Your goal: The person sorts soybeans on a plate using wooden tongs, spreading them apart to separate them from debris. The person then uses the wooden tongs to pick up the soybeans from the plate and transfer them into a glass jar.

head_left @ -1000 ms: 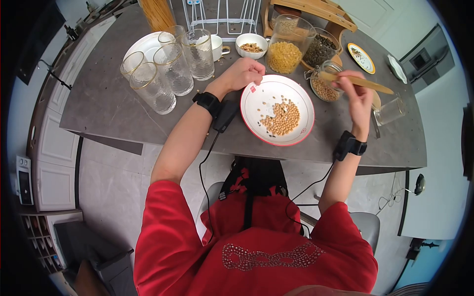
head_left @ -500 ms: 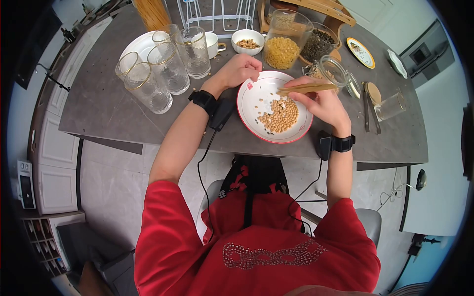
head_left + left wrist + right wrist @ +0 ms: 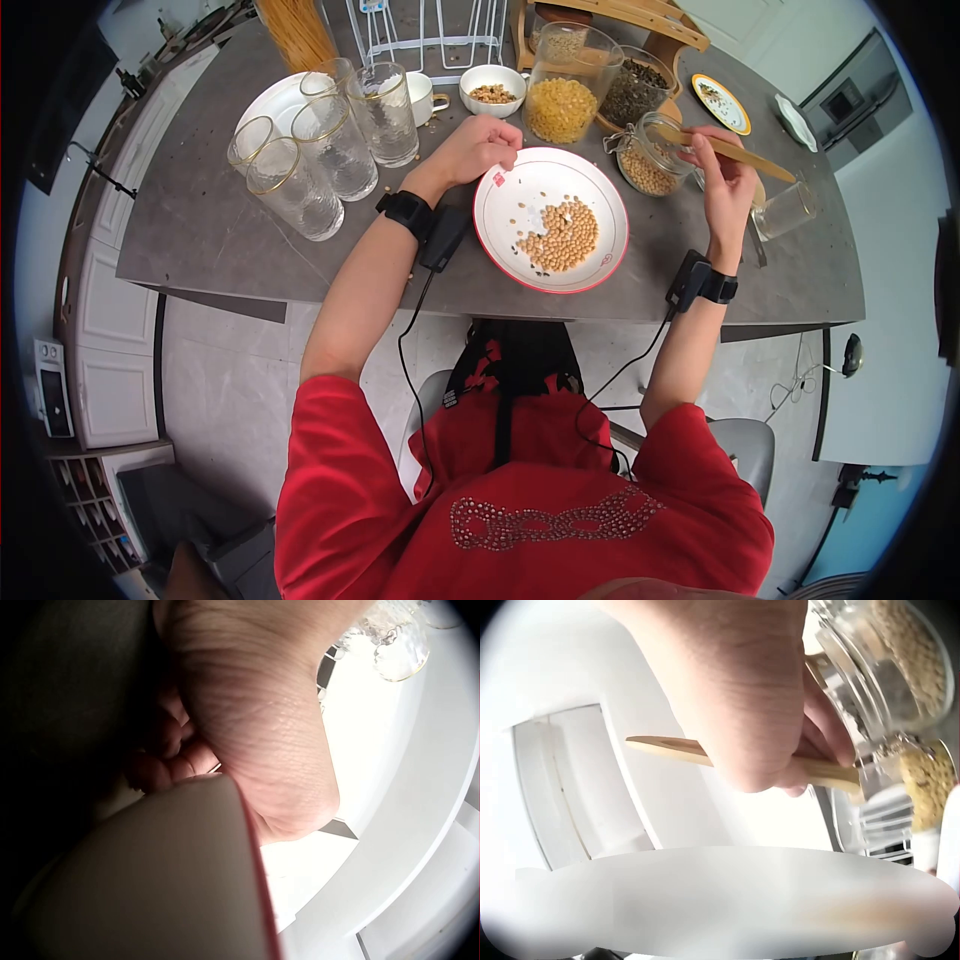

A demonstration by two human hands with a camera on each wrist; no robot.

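Note:
A red-rimmed white plate (image 3: 500, 235) carries a heap of tan beans (image 3: 565, 232) with a few dark bits. The left hand (image 3: 470, 152) grips the plate's upper left rim; in the left wrist view the curled fingers of that hand (image 3: 247, 720) meet the rim of the plate (image 3: 150, 862). At the right, the right hand (image 3: 728, 192) pinches a wooden utensil (image 3: 745, 157), its tip at the mouth of an open glass jar (image 3: 650, 170) of beans. The right wrist view shows the wooden utensil (image 3: 671, 748) held under the right hand (image 3: 739, 697), beside the jar (image 3: 907, 667).
Several tall glasses (image 3: 335, 150) stand at the left. Behind the plate are a small bowl (image 3: 492, 92), a container of yellow pieces (image 3: 562, 108) and a jar of dark pieces (image 3: 635, 90). A glass (image 3: 785, 212) lies at the right, past the right hand.
The right hand moved over the plate with the wooden utensil, then back right to the jar. The left hand has stayed at the plate's rim.

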